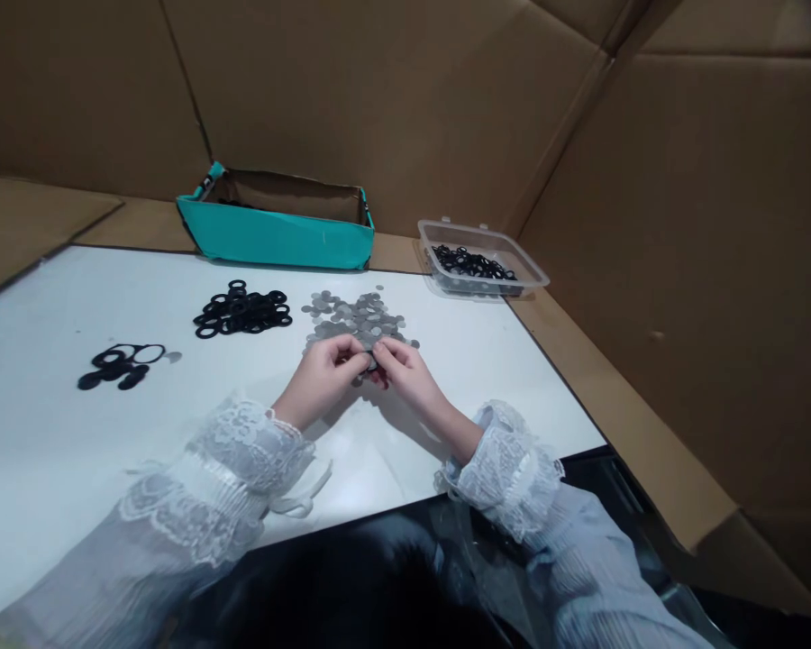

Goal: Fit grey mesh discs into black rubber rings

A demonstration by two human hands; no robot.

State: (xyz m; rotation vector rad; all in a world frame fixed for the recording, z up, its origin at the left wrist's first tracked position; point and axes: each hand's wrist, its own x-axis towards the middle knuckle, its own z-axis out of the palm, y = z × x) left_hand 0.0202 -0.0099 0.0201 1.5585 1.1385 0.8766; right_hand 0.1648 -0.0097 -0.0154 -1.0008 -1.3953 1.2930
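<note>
My left hand (330,371) and my right hand (409,374) meet fingertip to fingertip at the near edge of a pile of small grey discs (358,315). Both are closed in a pinch. Between the fingertips is a small, dark greyish piece, mostly covered by the fingers, so its kind cannot be told. To the left of the discs lies a heap of black rings (243,311). Farther left, a few black rings and solid-looking black pieces (116,365) sit together, with a grey disc (173,357) beside them.
A teal box (284,240) with dark contents, mostly hidden, stands at the table's back edge. Right of it, a clear plastic tub (487,287) holds many black rings. Cardboard walls (405,99) rise behind and to the right of the white tabletop (195,379).
</note>
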